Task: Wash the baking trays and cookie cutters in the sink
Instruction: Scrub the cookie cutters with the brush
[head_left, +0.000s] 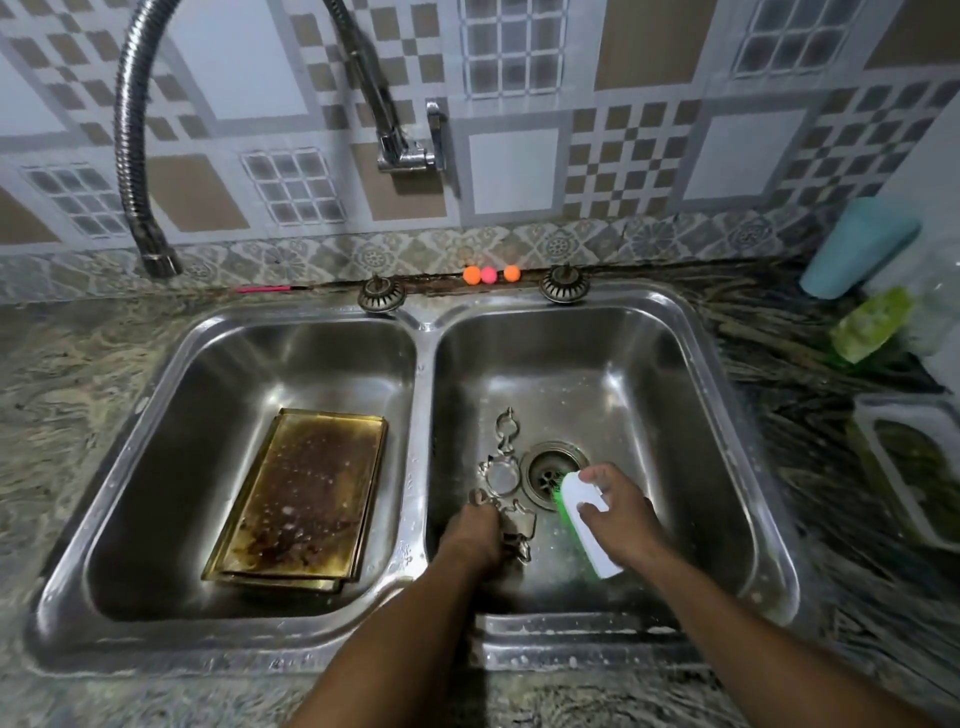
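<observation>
Both hands work low in the sink's (425, 332) right basin. Left hand (475, 527) curls around a metal cookie cutter (519, 522); right hand (621, 514) grips a white scrub brush (589, 530) just beside it. More cutters (501, 475) lie just beyond the left hand, and stacked baking trays (306, 493) sit in the basin to its left.

We see a dim, bluish scene, lightest on the tiled wall (519, 156) and darkening toward the corners. Soft glare streaks the steel sink (426, 325) (strongest in the right basin). A dark shadow lies beside the left forearm (395, 639) at the near rim. Wide-angle bending curves the countertop (78, 374), and the teal cup (857, 249) at the right edge looks smeared.
</observation>
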